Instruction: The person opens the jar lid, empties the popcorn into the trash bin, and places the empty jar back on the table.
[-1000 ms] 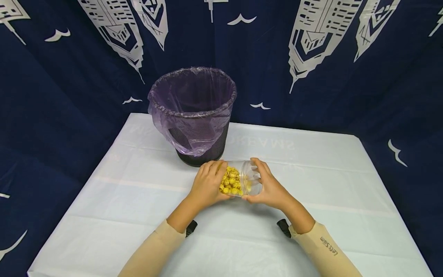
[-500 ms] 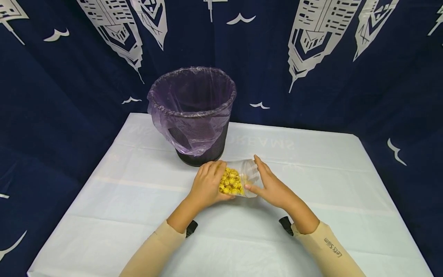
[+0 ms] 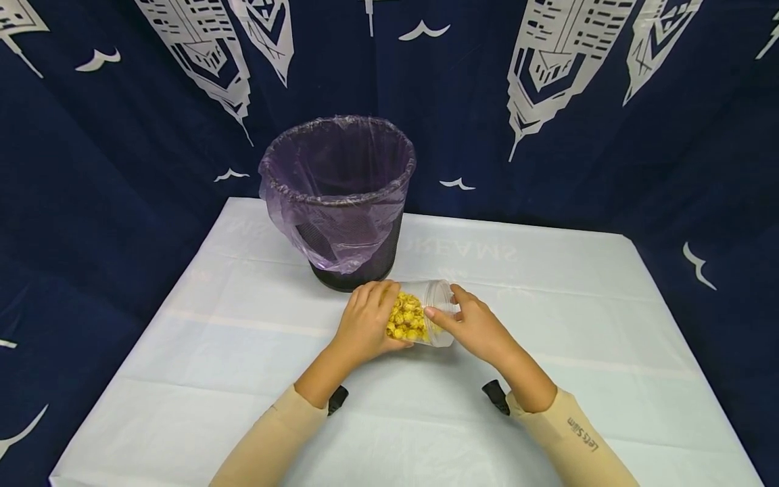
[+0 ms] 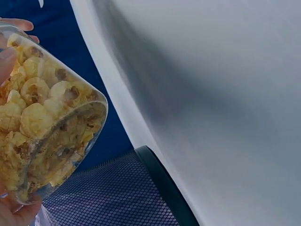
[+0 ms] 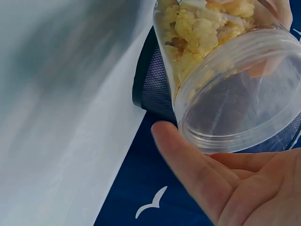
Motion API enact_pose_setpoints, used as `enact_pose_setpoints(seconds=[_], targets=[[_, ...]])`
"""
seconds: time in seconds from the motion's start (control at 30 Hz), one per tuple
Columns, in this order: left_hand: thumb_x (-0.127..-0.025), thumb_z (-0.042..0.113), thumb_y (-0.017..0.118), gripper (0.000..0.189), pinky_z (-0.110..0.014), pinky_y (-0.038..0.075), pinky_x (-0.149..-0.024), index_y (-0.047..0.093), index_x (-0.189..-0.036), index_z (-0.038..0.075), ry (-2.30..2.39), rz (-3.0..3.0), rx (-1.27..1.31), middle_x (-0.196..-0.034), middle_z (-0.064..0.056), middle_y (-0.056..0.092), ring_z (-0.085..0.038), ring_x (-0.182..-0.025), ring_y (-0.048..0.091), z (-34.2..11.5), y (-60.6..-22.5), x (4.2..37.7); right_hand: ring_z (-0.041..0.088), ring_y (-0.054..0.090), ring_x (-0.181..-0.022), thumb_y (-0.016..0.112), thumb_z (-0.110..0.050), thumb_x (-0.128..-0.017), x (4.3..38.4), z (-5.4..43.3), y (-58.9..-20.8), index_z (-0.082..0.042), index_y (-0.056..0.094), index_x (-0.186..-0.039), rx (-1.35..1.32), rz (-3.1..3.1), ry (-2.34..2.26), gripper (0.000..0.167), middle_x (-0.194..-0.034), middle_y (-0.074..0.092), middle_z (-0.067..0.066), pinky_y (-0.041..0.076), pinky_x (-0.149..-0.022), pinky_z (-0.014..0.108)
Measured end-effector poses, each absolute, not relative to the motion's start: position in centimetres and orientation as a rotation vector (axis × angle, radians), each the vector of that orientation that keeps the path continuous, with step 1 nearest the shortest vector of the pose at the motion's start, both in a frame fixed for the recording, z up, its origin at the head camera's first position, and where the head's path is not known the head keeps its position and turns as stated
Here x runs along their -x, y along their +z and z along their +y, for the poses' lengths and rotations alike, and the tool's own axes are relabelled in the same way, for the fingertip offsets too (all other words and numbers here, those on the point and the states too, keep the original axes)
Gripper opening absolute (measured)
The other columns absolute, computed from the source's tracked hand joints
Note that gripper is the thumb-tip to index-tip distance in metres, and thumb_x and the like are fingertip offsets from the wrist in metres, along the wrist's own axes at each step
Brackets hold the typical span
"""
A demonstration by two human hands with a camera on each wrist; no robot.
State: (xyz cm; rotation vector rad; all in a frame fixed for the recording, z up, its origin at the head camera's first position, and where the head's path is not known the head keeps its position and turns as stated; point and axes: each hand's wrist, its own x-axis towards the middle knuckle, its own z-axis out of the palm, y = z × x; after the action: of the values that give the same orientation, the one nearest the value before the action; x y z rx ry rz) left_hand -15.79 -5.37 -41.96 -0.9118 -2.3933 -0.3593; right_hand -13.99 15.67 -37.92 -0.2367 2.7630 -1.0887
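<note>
Observed clear jar (image 3: 414,289) of yellow popcorn (image 3: 404,326), on its side, in grip of left hand (image 3: 362,323), above white tabletop (image 3: 560,325); noted right hand (image 3: 477,328) around jar's ringed end (image 3: 439,294), with thumb and fingers spread apart; could not tell how firmly touching; saw black mesh bin (image 3: 360,279) with purple liner (image 3: 349,237) just behind left hand; farther back, recorded dark blue backdrop (image 3: 462,115) with white birds and buildings.
</note>
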Motion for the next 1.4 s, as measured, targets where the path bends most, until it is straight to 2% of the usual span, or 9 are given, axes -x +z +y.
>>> enact_pose_setpoints(seconds=[0.23,0.4,0.6,0.83,0.97,1.03,1.13,1.27,1.4], targets=[[-0.051,0.057,0.077,0.093,-0.042,0.035,-0.090,0.049,-0.119,0.000,-0.325,-2.384,0.921,-0.116,-0.016,0.050,-0.031,-0.103,0.045,-5.3,-41.9,15.9,0.035,0.050,-0.106,0.055,-0.057,-0.080,14.1,15.9,-38.0,0.001,0.024,-0.138,0.281,2.720,-1.139,0.088,-0.130,0.041,0.020,0.048,-0.074,0.045],[-0.050,0.056,0.077,0.093,-0.042,0.035,-0.089,0.049,-0.119,-0.001,-0.321,-2.385,0.925,-0.116,-0.016,0.050,-0.032,-0.103,0.045,-5.4,-41.9,15.8,0.034,0.045,-0.112,0.064,-0.050,-0.077,13.9,16.3,-38.1,0.000,0.017,-0.140,0.383,2.678,-1.231,0.093,-0.135,0.033,0.018,0.047,-0.080,0.042],[-0.050,0.056,0.077,0.094,-0.042,0.035,-0.089,0.049,-0.119,-0.001,-0.327,-2.389,0.940,-0.116,-0.016,0.050,-0.032,-0.103,0.045,-5.5,-41.8,15.9,0.034,0.039,-0.118,0.071,-0.046,-0.071,13.9,17.0,-38.5,-0.008,0.015,-0.142,0.605,2.689,-1.215,0.098,-0.140,0.025,0.014,0.039,-0.091,0.045],[-0.049,0.056,0.078,0.096,-0.042,0.035,-0.089,0.049,-0.120,-0.001,-0.319,-2.402,0.938,-0.117,-0.016,0.050,-0.033,-0.104,0.045,-5.7,-41.9,16.0,0.021,0.021,-0.131,0.078,-0.038,-0.066,14.0,17.8,-38.6,-0.021,0.011,-0.144,0.855,2.769,-1.050,0.104,-0.146,0.018,0.002,0.028,-0.100,0.044],[-0.050,0.056,0.078,0.095,-0.043,0.036,-0.089,0.049,-0.120,-0.002,-0.339,-2.394,0.935,-0.117,-0.017,0.051,-0.033,-0.103,0.045,-5.6,-41.8,16.0,0.021,0.015,-0.133,0.079,-0.040,-0.064,13.9,17.9,-38.4,-0.026,0.001,-0.145,0.834,2.733,-1.087,0.113,-0.148,0.010,0.000,0.023,-0.102,0.045],[-0.050,0.055,0.078,0.095,-0.043,0.036,-0.089,0.049,-0.120,-0.002,-0.352,-2.393,0.932,-0.117,-0.017,0.051,-0.033,-0.103,0.045,-5.6,-41.7,15.9,0.024,0.013,-0.133,0.075,-0.043,-0.068,13.8,17.8,-38.2,-0.025,-0.003,-0.144,0.770,2.730,-1.122,0.110,-0.149,0.007,0.001,0.022,-0.101,0.049],[-0.049,0.056,0.078,0.096,-0.042,0.035,-0.089,0.048,-0.120,-0.002,-0.363,-2.400,0.926,-0.117,-0.017,0.051,-0.033,-0.103,0.045,-5.5,-41.6,15.9,0.032,0.020,-0.130,0.063,-0.049,-0.078,13.6,17.4,-38.0,-0.019,-0.003,-0.145,0.619,2.749,-1.148,0.099,-0.148,0.006,0.009,0.026,-0.097,0.054],[-0.049,0.055,0.079,0.096,-0.042,0.035,-0.089,0.049,-0.120,-0.001,-0.360,-2.406,0.921,-0.117,-0.016,0.050,-0.032,-0.103,0.045,-5.4,-41.6,16.0,0.038,0.041,-0.116,0.046,-0.058,-0.084,13.8,16.8,-37.8,-0.007,0.003,-0.144,0.399,2.753,-1.096,0.090,-0.142,0.023,0.020,0.038,-0.087,0.055],[-0.049,0.055,0.078,0.095,-0.042,0.036,-0.089,0.049,-0.120,-0.001,-0.349,-2.406,0.925,-0.117,-0.016,0.050,-0.033,-0.104,0.045,-5.4,-41.8,16.0,0.033,0.055,-0.102,0.045,-0.060,-0.083,14.0,16.5,-37.8,-0.002,0.006,-0.143,0.338,2.684,-1.061,0.092,-0.134,0.036,0.023,0.045,-0.080,0.048]])
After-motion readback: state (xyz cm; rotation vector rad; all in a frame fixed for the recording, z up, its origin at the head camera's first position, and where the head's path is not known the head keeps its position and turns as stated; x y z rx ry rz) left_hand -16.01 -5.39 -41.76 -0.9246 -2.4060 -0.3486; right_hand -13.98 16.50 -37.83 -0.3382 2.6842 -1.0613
